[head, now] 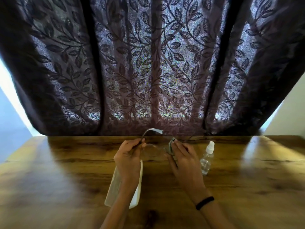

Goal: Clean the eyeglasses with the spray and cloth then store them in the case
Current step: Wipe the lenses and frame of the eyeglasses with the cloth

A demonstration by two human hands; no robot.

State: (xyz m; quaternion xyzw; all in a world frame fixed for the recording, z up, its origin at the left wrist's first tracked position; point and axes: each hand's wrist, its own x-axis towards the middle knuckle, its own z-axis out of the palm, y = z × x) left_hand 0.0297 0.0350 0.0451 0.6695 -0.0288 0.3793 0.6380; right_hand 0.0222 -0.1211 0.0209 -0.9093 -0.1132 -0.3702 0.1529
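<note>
Wiping is underway: the eyeglasses (pixel 152 146) are gripped by the left hand (pixel 130 154), the cloth (pixel 171 146) pinched against a lens by the right hand (pixel 183 156). Casing (pixel 137 187) is judged next.

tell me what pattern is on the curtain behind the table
Dark leafy vines on the purple-brown fabric curtain, clearest in the head view.

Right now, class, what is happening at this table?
A person is wiping eyeglasses. The left hand holds the frame by one side, while the right hand presses a cloth to a lens. The spray bottle stands upright to the right. A white case lies on the wooden table under the left wrist.
</note>
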